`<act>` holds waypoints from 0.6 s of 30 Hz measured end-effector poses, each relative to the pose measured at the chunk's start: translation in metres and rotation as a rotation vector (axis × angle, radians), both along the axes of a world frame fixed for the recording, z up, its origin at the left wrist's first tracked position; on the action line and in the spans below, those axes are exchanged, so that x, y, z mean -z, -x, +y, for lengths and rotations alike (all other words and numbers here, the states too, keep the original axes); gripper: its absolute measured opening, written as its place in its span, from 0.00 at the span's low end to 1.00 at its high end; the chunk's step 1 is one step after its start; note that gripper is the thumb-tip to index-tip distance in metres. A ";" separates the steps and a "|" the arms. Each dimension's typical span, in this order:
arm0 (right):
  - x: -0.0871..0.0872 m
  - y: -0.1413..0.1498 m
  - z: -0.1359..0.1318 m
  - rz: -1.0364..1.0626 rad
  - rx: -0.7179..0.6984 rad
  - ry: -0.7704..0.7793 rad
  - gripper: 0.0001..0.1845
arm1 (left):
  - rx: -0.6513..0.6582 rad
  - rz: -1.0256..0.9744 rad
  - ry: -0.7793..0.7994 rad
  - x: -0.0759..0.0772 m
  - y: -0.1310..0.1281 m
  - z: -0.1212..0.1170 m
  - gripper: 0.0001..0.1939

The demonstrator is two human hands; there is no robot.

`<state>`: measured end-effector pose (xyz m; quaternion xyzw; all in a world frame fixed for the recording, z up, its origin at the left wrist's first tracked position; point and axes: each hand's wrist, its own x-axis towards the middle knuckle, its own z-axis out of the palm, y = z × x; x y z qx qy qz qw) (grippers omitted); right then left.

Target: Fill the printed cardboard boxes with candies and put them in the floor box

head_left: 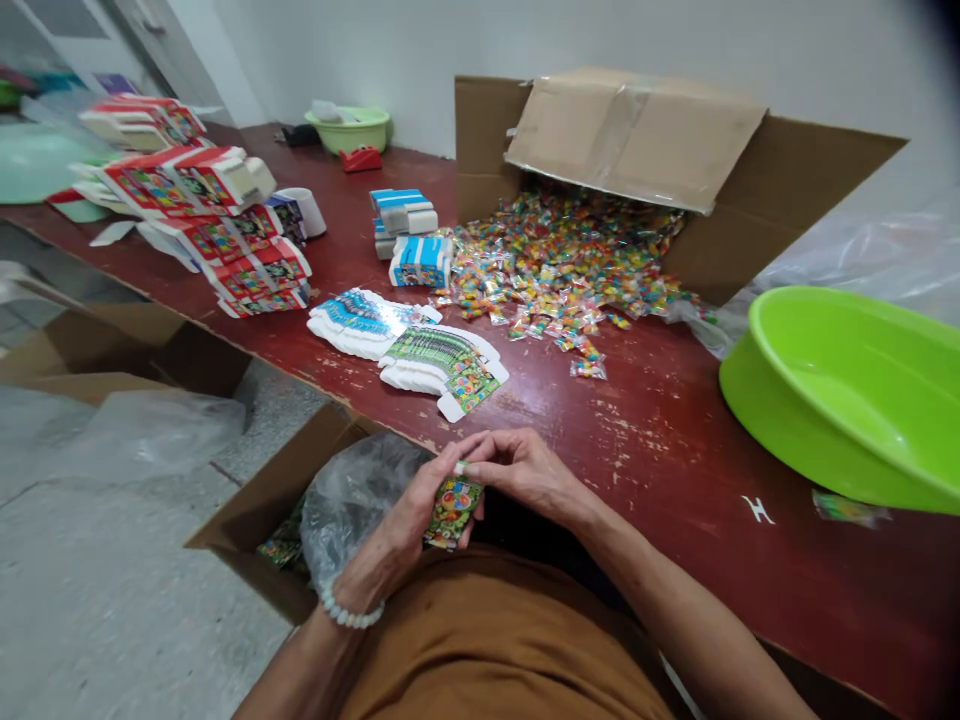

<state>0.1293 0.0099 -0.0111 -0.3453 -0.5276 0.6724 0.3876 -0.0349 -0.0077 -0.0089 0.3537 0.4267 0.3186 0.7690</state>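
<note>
My left hand (416,510) is wrapped round a small green printed carton (454,510) close to my body, just off the table's front edge. At the carton's top end, the fingers of my right hand (525,470) are pinched on a small white flap. Beyond my hands, a fanned row of flat green cartons (435,355) lies on the table. Behind it runs a row of flat blue cartons (360,318). Small wrapped sweets (555,260) in clear packets spill toward me from a cardboard box (637,130) lying on its side.
Bundled red cartons (187,180) are stacked at the left, with blue bundles (420,262) mid-table. A large green basin (825,420) stands at the right edge. Below on the left, an open cardboard box (247,530) holds a plastic bag and green packs. A green bowl (352,130) stands far back.
</note>
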 end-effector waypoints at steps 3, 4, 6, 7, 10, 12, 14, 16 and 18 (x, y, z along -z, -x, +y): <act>0.001 0.000 -0.006 -0.120 0.065 -0.180 0.14 | -0.029 -0.039 0.024 0.002 0.003 0.000 0.35; 0.003 0.000 -0.009 -0.161 0.084 -0.247 0.12 | -0.065 -0.054 0.011 0.003 0.003 0.000 0.33; 0.010 0.000 -0.015 -0.244 0.102 -0.385 0.08 | -0.153 -0.080 -0.033 0.007 0.002 -0.002 0.27; 0.014 0.001 -0.018 -0.291 0.111 -0.460 0.06 | -0.192 -0.083 -0.054 0.008 0.000 -0.002 0.24; 0.024 0.009 -0.024 -0.457 0.172 -0.676 0.06 | -0.266 -0.071 -0.084 0.013 -0.005 -0.003 0.21; 0.025 0.014 -0.026 -0.537 0.192 -0.744 0.11 | -0.301 -0.056 -0.107 0.014 0.003 -0.002 0.22; 0.024 0.016 -0.024 -0.562 0.198 -0.726 0.14 | -0.396 0.006 -0.170 0.013 0.028 -0.001 0.23; 0.022 0.010 -0.015 -0.579 0.233 -0.665 0.14 | -0.576 0.148 -0.262 0.013 0.071 -0.001 0.23; 0.021 -0.003 0.001 -0.633 0.321 -0.618 0.12 | -0.750 0.359 -0.308 0.015 0.121 0.002 0.22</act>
